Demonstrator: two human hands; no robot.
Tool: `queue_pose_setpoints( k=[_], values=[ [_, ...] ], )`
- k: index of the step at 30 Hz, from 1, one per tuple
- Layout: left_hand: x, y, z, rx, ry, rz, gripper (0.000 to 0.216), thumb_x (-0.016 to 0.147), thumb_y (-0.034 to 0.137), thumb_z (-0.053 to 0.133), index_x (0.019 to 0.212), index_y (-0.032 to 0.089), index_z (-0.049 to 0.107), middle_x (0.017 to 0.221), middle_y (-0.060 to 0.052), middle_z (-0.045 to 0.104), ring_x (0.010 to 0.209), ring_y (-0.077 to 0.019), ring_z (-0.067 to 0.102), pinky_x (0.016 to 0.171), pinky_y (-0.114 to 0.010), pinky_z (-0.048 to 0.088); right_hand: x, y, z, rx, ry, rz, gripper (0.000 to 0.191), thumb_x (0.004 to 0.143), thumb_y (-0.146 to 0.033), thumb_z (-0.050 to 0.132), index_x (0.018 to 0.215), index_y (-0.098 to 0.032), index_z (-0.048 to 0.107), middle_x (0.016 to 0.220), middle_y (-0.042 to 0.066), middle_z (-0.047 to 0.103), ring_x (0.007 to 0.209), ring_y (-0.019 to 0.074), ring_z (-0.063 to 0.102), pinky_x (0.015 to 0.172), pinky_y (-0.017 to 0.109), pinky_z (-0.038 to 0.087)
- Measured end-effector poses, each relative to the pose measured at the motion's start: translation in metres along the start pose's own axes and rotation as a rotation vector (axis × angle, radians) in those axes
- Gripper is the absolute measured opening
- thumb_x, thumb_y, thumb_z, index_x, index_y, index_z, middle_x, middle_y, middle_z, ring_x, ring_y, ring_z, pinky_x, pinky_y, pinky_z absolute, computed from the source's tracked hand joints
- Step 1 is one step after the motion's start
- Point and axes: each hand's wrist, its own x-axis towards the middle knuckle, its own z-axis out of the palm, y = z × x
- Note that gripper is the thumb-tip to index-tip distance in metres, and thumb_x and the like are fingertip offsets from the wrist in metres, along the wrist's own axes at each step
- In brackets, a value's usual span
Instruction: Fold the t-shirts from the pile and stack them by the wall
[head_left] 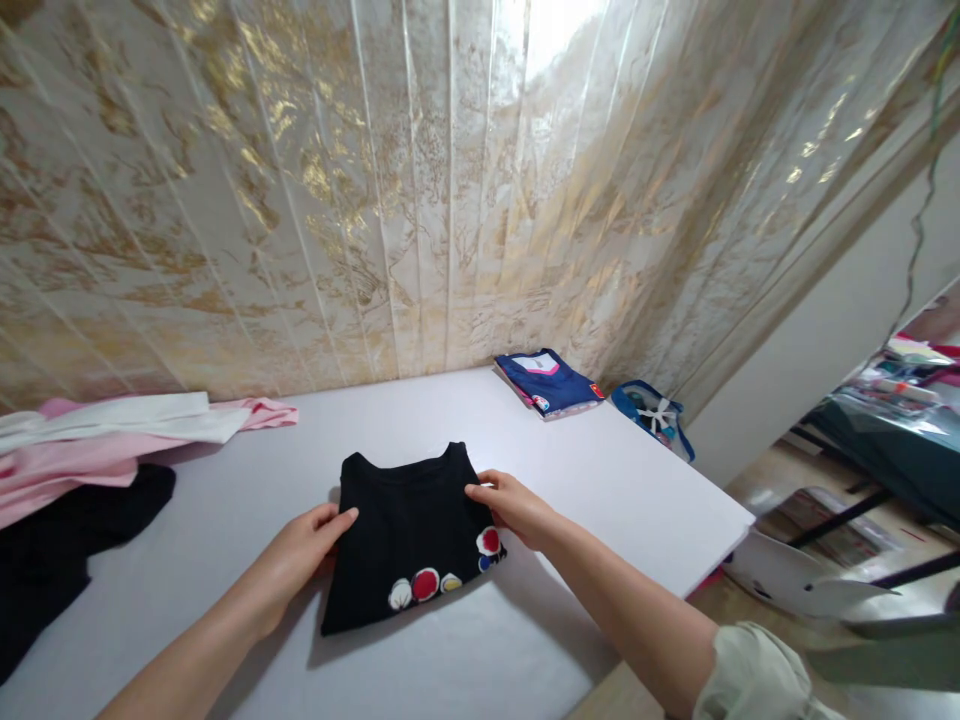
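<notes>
A black folded shirt (pixel 409 535) with round red, white and blue patches near its lower edge lies in the middle of the white table (pixel 600 470). My left hand (pixel 304 548) rests at the shirt's left edge, fingers stretched toward the fabric and touching it. At the right edge, my right hand (pixel 514 503) lies with its fingers flat on the cloth. Neither hand grips the shirt.
A heap of pink, white and black clothes (pixel 82 470) lies at the table's left. A folded blue garment (pixel 550 382) sits at the far right corner, with a blue bag (pixel 652 412) beyond it. Gold-patterned curtains hang behind. The table's right edge drops to a cluttered floor.
</notes>
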Motion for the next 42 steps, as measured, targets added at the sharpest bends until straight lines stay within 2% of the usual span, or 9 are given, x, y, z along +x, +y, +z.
queue_pose_setpoints(
  k=[6, 9, 13, 18, 22, 25, 29, 35, 42],
  values=[
    [-0.007, 0.000, 0.007, 0.040, -0.009, 0.000, 0.042, 0.062, 0.056, 0.070, 0.078, 0.020, 0.056, 0.067, 0.002, 0.064, 0.069, -0.0183, 0.062, 0.058, -0.025, 0.045, -0.014, 0.012, -0.005, -0.067, -0.118, -0.060, 0.018, 0.075, -0.025, 0.066, 0.089, -0.017, 0.058, 0.075, -0.001, 0.059, 0.062, 0.0118, 0.054, 0.054, 0.022, 0.038],
    [-0.010, 0.004, 0.018, 0.051, -0.039, -0.044, 0.044, 0.064, 0.054, 0.069, 0.089, 0.021, 0.054, 0.064, 0.004, 0.062, 0.060, -0.0162, 0.060, 0.054, -0.025, 0.045, -0.012, 0.007, -0.010, -0.237, 0.058, -0.186, 0.024, 0.078, -0.021, 0.061, 0.102, -0.018, 0.057, 0.082, 0.000, 0.061, 0.070, 0.0143, 0.057, 0.063, 0.026, 0.043],
    [-0.012, 0.018, 0.046, 0.032, -0.056, 0.056, 0.043, 0.067, 0.049, 0.067, 0.096, 0.022, 0.049, 0.062, 0.006, 0.059, 0.057, -0.0149, 0.059, 0.052, -0.025, 0.048, -0.018, -0.019, -0.012, -0.585, 0.183, -0.398, 0.059, 0.083, -0.017, 0.053, 0.140, -0.027, 0.040, 0.098, 0.002, 0.062, 0.083, 0.0171, 0.059, 0.076, 0.029, 0.044],
    [-0.003, 0.038, 0.086, 0.016, -0.086, 0.221, 0.033, 0.069, 0.045, 0.065, 0.082, 0.022, 0.046, 0.061, 0.006, 0.055, 0.054, -0.0134, 0.057, 0.046, -0.022, 0.045, -0.040, -0.058, 0.005, -0.945, 0.108, -0.432, 0.025, 0.093, -0.032, 0.046, 0.107, -0.031, 0.067, 0.099, 0.002, 0.061, 0.093, 0.0187, 0.060, 0.077, 0.028, 0.040],
    [0.001, 0.046, 0.106, -0.077, -0.139, 0.265, 0.032, 0.072, 0.046, 0.063, 0.089, 0.022, 0.050, 0.070, 0.004, 0.060, 0.062, -0.0154, 0.063, 0.058, -0.030, 0.055, -0.045, -0.066, 0.008, -1.053, 0.173, -0.350, 0.041, 0.089, -0.061, 0.047, 0.102, -0.027, 0.066, 0.092, 0.003, 0.059, 0.079, 0.0182, 0.059, 0.066, 0.027, 0.036],
    [0.000, 0.052, 0.115, -0.127, -0.231, 0.260, 0.033, 0.077, 0.044, 0.058, 0.100, 0.020, 0.055, 0.083, -0.002, 0.067, 0.070, -0.0162, 0.068, 0.073, -0.036, 0.057, -0.039, -0.058, -0.002, -1.077, 0.222, -0.366, 0.036, 0.084, -0.056, 0.056, 0.100, -0.025, 0.064, 0.092, 0.003, 0.059, 0.077, 0.0170, 0.058, 0.062, 0.025, 0.032],
    [0.015, 0.046, 0.114, -0.023, -0.237, 0.348, 0.039, 0.077, 0.048, 0.056, 0.102, 0.018, 0.061, 0.105, -0.010, 0.068, 0.082, -0.0201, 0.070, 0.077, -0.037, 0.057, -0.029, -0.055, -0.035, -1.065, 0.291, -0.376, 0.022, 0.085, -0.043, 0.058, 0.094, -0.023, 0.064, 0.090, 0.002, 0.062, 0.082, 0.0169, 0.058, 0.061, 0.024, 0.031],
    [0.063, 0.004, 0.066, 0.356, 0.113, 0.607, 0.038, 0.083, 0.051, 0.044, 0.091, 0.021, 0.066, 0.092, -0.006, 0.069, 0.072, -0.0201, 0.068, 0.069, -0.035, 0.055, 0.001, -0.103, -0.136, -1.165, 0.535, -0.428, 0.022, 0.086, -0.039, 0.055, 0.091, -0.020, 0.065, 0.092, 0.005, 0.068, 0.085, 0.0187, 0.060, 0.063, 0.023, 0.034],
    [0.079, -0.018, 0.048, 0.579, 0.226, 0.772, 0.031, 0.089, 0.042, 0.041, 0.087, 0.024, 0.066, 0.090, -0.003, 0.069, 0.084, -0.0196, 0.066, 0.076, -0.031, 0.051, 0.077, -0.152, -0.218, -1.369, 0.772, -0.180, 0.031, 0.087, -0.043, 0.052, 0.106, -0.024, 0.067, 0.109, 0.009, 0.069, 0.100, 0.0252, 0.062, 0.069, 0.027, 0.041]
  ],
)
